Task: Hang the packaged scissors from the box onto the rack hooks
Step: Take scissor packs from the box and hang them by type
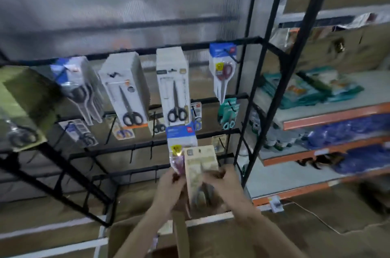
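Note:
Both hands hold packaged scissors in front of the black wire rack [211, 133]. My left hand [168, 186] grips a clear pack with a blue and white header card [181, 137] and reddish scissors. My right hand [223, 179] grips a beige card pack of scissors [200, 171], upright and overlapping the blue one. The open cardboard box [181, 234] sits below my forearms. Packs hang on the upper hooks: two white card packs [124, 89] [173, 87] and a blue-headed pack [222, 63]. Several lower hooks [152, 150] stand bare.
More scissor packs hang at the left [78, 87] and on the second row [229, 114]. A black shelf frame [272, 80] rises at the right, with orange-edged shelves [337, 116] holding teal and blue packets. Cardboard sheets lie on the floor.

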Demonstrator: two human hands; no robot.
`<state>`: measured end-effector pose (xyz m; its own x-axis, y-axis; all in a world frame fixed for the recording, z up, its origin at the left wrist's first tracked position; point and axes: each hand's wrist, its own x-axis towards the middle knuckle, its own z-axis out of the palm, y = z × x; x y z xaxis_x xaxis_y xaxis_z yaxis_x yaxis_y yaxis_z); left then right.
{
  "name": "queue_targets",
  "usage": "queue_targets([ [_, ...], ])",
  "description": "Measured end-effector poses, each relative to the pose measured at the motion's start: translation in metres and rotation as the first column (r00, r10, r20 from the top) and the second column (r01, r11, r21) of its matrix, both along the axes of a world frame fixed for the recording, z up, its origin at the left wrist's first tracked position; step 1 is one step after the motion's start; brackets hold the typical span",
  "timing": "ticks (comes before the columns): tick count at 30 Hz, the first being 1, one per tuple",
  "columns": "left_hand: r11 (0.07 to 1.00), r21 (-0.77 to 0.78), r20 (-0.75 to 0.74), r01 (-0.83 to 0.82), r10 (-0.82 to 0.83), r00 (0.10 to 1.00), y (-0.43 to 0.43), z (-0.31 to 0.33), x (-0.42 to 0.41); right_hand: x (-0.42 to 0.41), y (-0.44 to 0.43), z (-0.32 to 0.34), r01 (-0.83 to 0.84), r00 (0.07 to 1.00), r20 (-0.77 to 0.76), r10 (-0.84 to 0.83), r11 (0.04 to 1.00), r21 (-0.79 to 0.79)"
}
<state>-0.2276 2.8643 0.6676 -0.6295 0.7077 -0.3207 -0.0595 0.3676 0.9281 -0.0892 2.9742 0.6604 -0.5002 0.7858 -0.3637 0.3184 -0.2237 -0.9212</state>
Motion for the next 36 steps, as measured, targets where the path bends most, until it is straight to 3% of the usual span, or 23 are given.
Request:
queue_targets([
  [5, 0.999, 0.044, -0.097, -0.029, 0.033, 0.995, -0.002, 0.050, -0.008, 0.000, -0.005, 0.067, 0.019, 0.998, -0.069, -0.012, 0.995, 0.097],
  [9, 0.987, 0.151, -0.009, -0.055, 0.057, 0.998, -0.010, 0.071, 0.001, -0.003, -0.021, 0.105, 0.030, 0.998, -0.054, -0.019, 0.976, 0.214],
  [13, 0.984, 0.151, 0.084, -0.095, 0.083, 0.993, -0.023, 0.078, 0.011, 0.004, -0.031, 0.114, 0.087, 0.994, -0.080, -0.073, 0.977, 0.193],
  [18, 0.984, 0.151, 0.064, -0.099, 0.090, 0.994, -0.038, 0.082, 0.023, 0.018, -0.045, 0.108, 0.157, 0.986, -0.080, -0.146, 0.976, 0.148],
  [21, 0.989, 0.124, 0.038, -0.084, 0.080, 0.996, -0.047, 0.066, 0.028, 0.032, -0.057, 0.099, 0.128, 0.992, -0.028, -0.125, 0.981, 0.143],
  [28, 0.993, 0.041, 0.148, -0.114, 0.107, 0.983, -0.081, 0.036, 0.058, 0.063, -0.089, 0.058, 0.087, 0.993, 0.078, -0.090, 0.995, 0.039],
  [36, 0.989, -0.046, 0.141, -0.140, 0.145, 0.979, -0.104, 0.023, 0.062, 0.052, -0.108, 0.042, 0.056, 0.992, 0.109, -0.062, 0.997, 0.059],
])
